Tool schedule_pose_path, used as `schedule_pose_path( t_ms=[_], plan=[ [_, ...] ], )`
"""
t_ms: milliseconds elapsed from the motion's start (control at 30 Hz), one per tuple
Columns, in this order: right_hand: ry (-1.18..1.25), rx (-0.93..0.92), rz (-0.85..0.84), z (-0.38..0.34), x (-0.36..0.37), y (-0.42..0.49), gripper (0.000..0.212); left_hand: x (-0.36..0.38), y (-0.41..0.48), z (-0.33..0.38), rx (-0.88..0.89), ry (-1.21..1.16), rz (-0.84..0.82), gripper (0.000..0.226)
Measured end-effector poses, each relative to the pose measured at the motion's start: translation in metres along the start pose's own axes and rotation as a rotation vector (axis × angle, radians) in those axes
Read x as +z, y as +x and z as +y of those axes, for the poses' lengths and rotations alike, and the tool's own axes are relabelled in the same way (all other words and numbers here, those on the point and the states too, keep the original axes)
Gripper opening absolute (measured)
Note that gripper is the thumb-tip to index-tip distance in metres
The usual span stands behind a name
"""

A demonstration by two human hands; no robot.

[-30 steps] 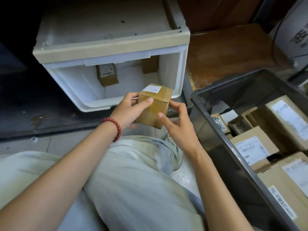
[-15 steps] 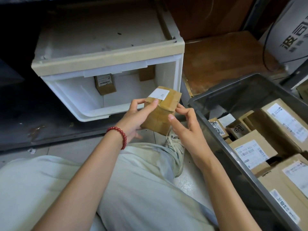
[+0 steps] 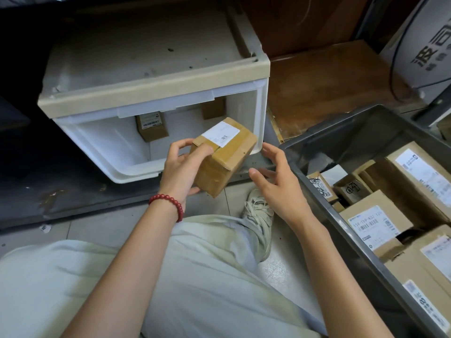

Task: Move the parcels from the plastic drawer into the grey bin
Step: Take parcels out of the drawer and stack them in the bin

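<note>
cardboard parcel (image 3: 223, 156), taped and bearing a white label on its upper face, sits tilted in the left hand (image 3: 181, 169); thumb across the near face and fingers wrapped under and behind, a one-handed clamp that looks chosen to free the other side; the right hand (image 3: 278, 181) is spread and empty, fingers curled just beside the parcel's right edge without touching it, likely placed to take the box or steady it on the way over; parcel hangs in the air in front of the plastic drawer (image 3: 127, 167), between drawer and grey bin (image 3: 324, 206), over the floor and the person's shoe (image 3: 260, 215); two small parcels remain at the back of the drawer, one labelled (image 3: 151, 126) and one plain (image 3: 213, 108); the bin to the right already holds a crowd of labelled boxes (image 3: 373, 224), so the task reads as nearly done but not finished.

against half a second ago, the right hand has let go, where both hands then pinched the parcel between them; the label now faces up more squarely, and the box has been turned a little.
</note>
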State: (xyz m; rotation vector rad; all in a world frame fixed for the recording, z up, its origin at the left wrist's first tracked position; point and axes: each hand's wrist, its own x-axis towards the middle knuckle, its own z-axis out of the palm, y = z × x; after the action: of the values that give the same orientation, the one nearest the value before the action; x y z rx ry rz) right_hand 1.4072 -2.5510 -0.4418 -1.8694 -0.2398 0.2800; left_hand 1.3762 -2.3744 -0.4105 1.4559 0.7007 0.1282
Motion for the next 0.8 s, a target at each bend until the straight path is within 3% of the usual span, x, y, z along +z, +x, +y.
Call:
schedule_pose_path(
  t_ms=[233, 400, 533, 633, 800],
  plan=[
    [0.036, 0.033, 0.026, 0.008, -0.009, 0.002, 0.070, 0.004, -0.002, 0.003, -0.085, -0.047, -0.138, 0.043],
    [0.105, 0.061, 0.054, 0.011, -0.008, 0.002, 0.072, 0.008, -0.002, 0.003, 0.002, 0.047, -0.111, 0.037],
    [0.076, 0.084, 0.061, 0.013, -0.007, 0.004, 0.061, 0.007, -0.001, -0.003, 0.170, 0.273, -0.111, 0.032],
    [0.059, 0.129, 0.052, 0.015, -0.010, 0.005, 0.055, 0.005, 0.000, -0.006, 0.164, 0.378, -0.136, 0.034],
    [0.093, 0.164, 0.080, 0.016, -0.014, 0.003, 0.071, 0.006, -0.004, -0.006, 0.134, 0.426, -0.135, 0.044]
  ],
)
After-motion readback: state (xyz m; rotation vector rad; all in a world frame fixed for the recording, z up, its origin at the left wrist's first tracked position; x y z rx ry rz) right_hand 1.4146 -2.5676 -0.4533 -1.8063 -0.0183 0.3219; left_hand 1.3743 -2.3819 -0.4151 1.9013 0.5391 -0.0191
